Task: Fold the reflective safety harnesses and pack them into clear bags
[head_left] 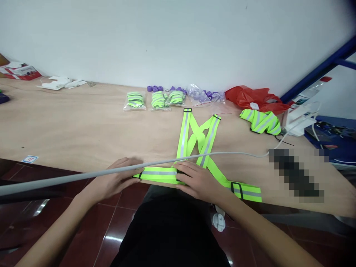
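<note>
Your left hand (pixel 118 177) grips the reflective band (pixel 159 173) at one end, your right hand (pixel 198 180) farther along, apparently keeping it straight; crossed straps (pixel 199 136) lie beyond

We see cool, even light across the wall (pixel 167 44) and counter (pixel 83 126), with white glare streaking the dark tiled floor (pixel 97 230) and soft, faint shadows. The upper right corner darkens, wide-lens distortion bows the counter's edge, and coarse pixelation masks a dark object (pixel 296 174).
</note>
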{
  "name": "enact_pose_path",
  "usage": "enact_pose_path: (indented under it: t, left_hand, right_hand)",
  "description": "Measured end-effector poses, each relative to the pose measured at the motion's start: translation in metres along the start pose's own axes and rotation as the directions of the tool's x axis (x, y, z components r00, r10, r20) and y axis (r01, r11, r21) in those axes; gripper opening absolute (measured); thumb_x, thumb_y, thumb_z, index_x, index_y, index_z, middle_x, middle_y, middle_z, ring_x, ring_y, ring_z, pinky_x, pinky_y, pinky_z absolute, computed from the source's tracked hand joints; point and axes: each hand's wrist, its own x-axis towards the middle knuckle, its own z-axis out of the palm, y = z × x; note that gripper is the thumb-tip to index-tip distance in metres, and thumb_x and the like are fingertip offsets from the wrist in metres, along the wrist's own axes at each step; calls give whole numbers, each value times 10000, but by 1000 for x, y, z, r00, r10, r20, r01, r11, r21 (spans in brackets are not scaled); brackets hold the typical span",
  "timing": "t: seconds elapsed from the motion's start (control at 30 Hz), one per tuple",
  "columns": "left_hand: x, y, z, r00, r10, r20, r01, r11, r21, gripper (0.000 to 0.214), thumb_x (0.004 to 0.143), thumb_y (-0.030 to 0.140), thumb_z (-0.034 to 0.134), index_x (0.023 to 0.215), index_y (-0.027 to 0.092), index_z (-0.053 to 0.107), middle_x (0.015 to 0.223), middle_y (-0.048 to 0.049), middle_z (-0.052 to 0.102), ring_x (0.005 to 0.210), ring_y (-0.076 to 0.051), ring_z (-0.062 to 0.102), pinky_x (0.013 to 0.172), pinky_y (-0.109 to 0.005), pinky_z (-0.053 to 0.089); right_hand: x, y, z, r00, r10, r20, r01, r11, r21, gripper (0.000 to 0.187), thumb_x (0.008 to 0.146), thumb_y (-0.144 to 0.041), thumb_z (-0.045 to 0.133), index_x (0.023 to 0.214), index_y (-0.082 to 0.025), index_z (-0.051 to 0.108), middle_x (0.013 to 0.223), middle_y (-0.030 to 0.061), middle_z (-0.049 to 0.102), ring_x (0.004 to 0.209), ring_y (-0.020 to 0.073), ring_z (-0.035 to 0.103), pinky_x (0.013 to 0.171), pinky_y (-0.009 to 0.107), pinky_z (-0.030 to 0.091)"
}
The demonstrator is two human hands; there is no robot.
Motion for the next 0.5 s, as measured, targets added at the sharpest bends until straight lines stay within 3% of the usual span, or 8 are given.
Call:
enact_pose_path:
  t: [0.1, 0.2, 0.37, 0.5]
  left_hand:
    - [-7, 0, 6, 999, 12, -48, -11, 999, 34, 307, 1039, 345, 527, 1282, 255, 691, 1297, -77, 682, 1207, -255, 630, 1034, -401, 532]
    - [-15, -3, 11, 998, -16, -56, 20, 998, 59, 330, 1025, 376, 548, 1318, 294, 676, 1352, -59, 664, 1226, -278, 629, 1020, -424, 545]
    - [-20, -11, 13, 998, -42, -40, 43, 998, 35, 354, 1002, 431, 563, 1324, 327, 666, 1366, -27, 669, 1239, -289, 633, 1010, -435, 556]
    - [-16, -14, 11, 998, -65, -12, 64, 997, -40, 339, 981, 429, 580, 1296, 344, 672, 1362, -8, 674, 1209, -278, 658, 997, -399, 563]
  right_hand:
    - [-35, -1, -25, 988, 82, -129, -92, 993, -72, 187, 976, -177, 562, 1128, -215, 665, 1272, 108, 710, 1239, 254, 645, 1072, 438, 541]
    - [-88, 1, -53, 933, 252, -257, -292, 947, -130, 265, 938, -136, 608, 1175, -246, 648, 1182, 91, 741, 1138, 246, 694, 985, 407, 582]
    - [-154, -1, -79, 820, 557, -131, -569, 818, -86, 285, 929, -311, 665, 1207, -264, 622, 1271, 98, 710, 1184, 287, 679, 971, 458, 589]
    - [-153, -3, -80, 772, 634, 42, -635, 770, 55, 319, 929, -325, 648, 1240, -266, 602, 1369, 102, 665, 1281, 294, 622, 1030, 498, 552]
